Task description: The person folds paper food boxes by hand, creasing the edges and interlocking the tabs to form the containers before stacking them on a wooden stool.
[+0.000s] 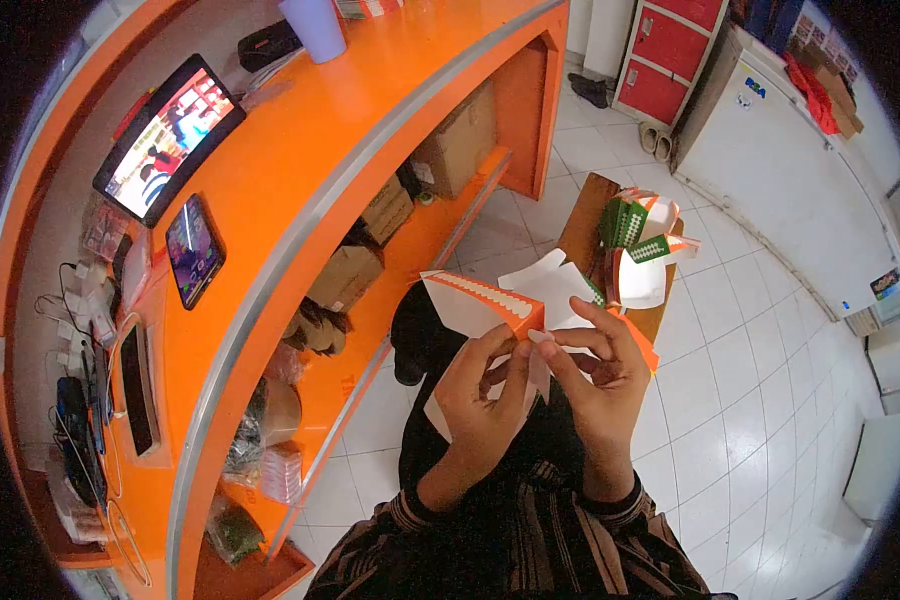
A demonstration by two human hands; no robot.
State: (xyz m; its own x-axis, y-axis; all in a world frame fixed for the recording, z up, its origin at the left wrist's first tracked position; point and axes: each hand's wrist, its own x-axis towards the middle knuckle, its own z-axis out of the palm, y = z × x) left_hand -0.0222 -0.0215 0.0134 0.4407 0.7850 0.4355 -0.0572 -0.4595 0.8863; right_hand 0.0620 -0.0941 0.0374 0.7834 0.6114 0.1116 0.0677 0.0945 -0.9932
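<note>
In front of my lap I hold a partly folded orange-and-white paper food box (480,302). My left hand (482,392) is closed on its lower edge, thumb and fingers pinching near the corner. My right hand (598,385) pinches a small white flap at the same corner, with the index finger raised. Flat white card blanks (550,283) lie just behind the box, partly covered by my hands. On the wooden bench (592,205) beyond them sit several folded paper boxes (642,275) with green and orange patterned sides.
An orange counter (300,140) curves along the left, holding a tablet (170,135), a phone (195,250) and a purple cup (313,28). Cardboard boxes (345,278) and plastic bags fill its shelf. A white chest freezer (780,150) and red lockers (663,45) stand at the right.
</note>
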